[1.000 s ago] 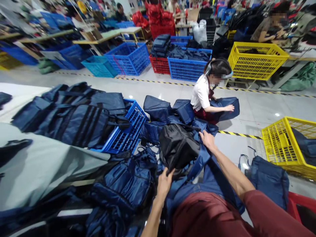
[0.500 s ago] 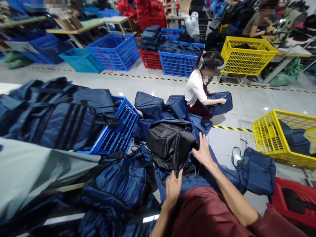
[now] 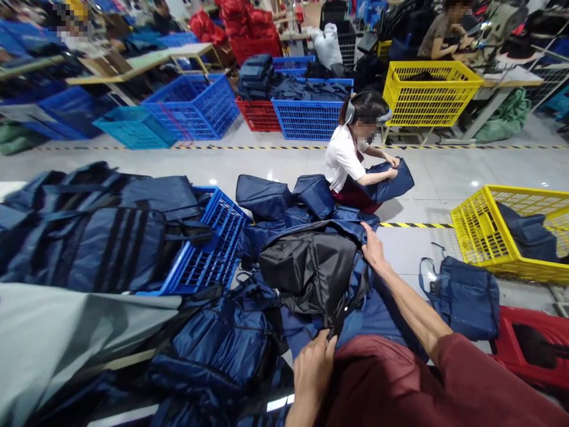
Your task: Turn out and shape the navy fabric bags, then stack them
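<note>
A navy bag with a black lining (image 3: 311, 270) lies on my lap over a heap of navy bags. My left hand (image 3: 313, 367) is closed on the near edge of the black lining. My right hand (image 3: 372, 248) is stretched out and grips the far navy rim of the same bag. More navy bags (image 3: 222, 347) lie to the left of my knees.
A blue crate (image 3: 208, 249) piled with navy bags stands at left. A person in a white top (image 3: 344, 166) kneels ahead, handling a navy bag. A yellow crate (image 3: 498, 237) holds bags at right; a loose navy bag (image 3: 466, 296) and red crate (image 3: 528, 350) lie nearer.
My left hand has drawn back toward me with the lining. My right hand has reached out from the bag's middle to its far rim. The kneeling person has lifted the bag with both hands.
</note>
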A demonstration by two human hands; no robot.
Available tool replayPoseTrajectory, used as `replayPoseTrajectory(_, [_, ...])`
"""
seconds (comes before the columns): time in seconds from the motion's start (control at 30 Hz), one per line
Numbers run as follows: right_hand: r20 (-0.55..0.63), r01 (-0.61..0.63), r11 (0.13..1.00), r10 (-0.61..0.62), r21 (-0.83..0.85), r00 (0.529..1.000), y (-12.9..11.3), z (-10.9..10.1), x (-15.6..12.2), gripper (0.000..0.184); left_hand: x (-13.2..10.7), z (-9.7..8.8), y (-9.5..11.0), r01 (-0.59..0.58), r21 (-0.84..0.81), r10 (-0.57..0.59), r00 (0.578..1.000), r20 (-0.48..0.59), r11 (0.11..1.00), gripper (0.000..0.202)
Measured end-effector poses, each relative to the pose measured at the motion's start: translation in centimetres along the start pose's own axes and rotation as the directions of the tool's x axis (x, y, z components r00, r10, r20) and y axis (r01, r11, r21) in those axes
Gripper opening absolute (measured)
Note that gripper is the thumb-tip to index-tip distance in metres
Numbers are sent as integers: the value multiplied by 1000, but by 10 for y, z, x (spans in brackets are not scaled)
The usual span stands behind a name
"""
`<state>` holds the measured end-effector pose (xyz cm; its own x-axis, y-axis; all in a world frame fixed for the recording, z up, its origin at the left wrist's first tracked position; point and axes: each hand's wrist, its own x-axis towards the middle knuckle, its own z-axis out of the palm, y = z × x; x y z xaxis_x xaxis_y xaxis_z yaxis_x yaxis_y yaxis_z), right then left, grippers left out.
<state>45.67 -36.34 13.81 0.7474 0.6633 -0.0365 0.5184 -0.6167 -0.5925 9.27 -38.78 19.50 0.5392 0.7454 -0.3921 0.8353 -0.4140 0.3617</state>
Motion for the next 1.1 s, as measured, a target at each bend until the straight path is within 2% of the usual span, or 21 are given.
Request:
replayPoseTrajectory(0.07, [-86,92,995,-88,35,992,0,-39,4,95,-2,-22,12,-136,-31,133,988,-78,990,34])
replayPoseTrajectory(0.1, [-121,146,989,-140,40,983,-5,-60,5,94,2,-34,21,-228,-59,217,963,-160,972,37])
replayPoseTrajectory(0.17, [-162,261,965,-252,30,954,-22,-100,2,91,22,-57,47,-420,-56,375,856,-355,906,40])
replayPoseTrajectory(0.23, [-155,366,930,-363,-6,919,-48,-131,-9,82,52,-76,79,-549,48,498,713,-494,834,41])
replayPoseTrajectory(0.3, [-118,453,888,-459,-74,880,-79,-151,-27,72,84,-91,109,-591,192,581,587,-564,784,42])
replayPoseTrajectory(0.33, [-98,491,863,-502,-117,859,-95,-157,-36,68,97,-97,121,-582,252,601,544,-586,773,43])
replayPoseTrajectory(0.4, [-74,549,810,-573,-208,816,-124,-166,-56,63,110,-108,133,-538,334,611,498,-615,774,49])
replayPoseTrajectory(0.43, [-64,575,780,-605,-246,794,-138,-169,-65,62,111,-114,132,-512,362,611,489,-623,779,51])
replayPoseTrajectory(0.5, [-28,627,721,-663,-296,748,-164,-175,-82,63,102,-127,117,-464,409,612,487,-623,786,53])
replayPoseTrajectory(0.6, [95,732,626,-739,-268,667,-196,-176,-99,68,79,-141,72,-376,493,619,497,-608,785,51])
replayPoseTrajectory(0.63, [143,761,606,-753,-229,643,-204,-173,-101,68,72,-143,55,-346,519,622,497,-605,781,45])
replayPoseTrajectory(0.7, [225,786,605,-755,-124,616,-215,-160,-99,68,66,-140,25,-316,556,635,478,-607,769,20])
replayPoseTrajectory(0.73, [256,779,623,-744,-71,618,-218,-151,-93,68,66,-136,15,-318,564,644,466,-607,762,16])
replayPoseTrajectory(0.77, [282,763,646,-729,-19,624,-218,-142,-86,69,68,-131,8,-325,564,648,458,-609,759,23])
replayPoseTrajectory(0.83, [304,715,694,-702,85,644,-215,-125,-64,68,77,-119,6,-358,545,652,450,-611,758,25])
replayPoseTrajectory(0.9, [289,654,734,-676,182,678,-211,-115,-38,65,89,-111,14,-419,516,664,443,-602,747,14])
replayPoseTrajectory(1.0, [271,557,788,-614,262,742,-211,-115,2,61,104,-110,31,-517,464,682,400,-612,720,13])
replayPoseTrajectory(1.07, [305,507,822,-568,259,764,-214,-117,26,63,110,-114,38,-535,430,668,409,-622,727,11])
replayPoseTrajectory(1.1, [328,494,833,-553,251,766,-215,-117,38,63,113,-116,40,-536,412,657,426,-622,737,17])
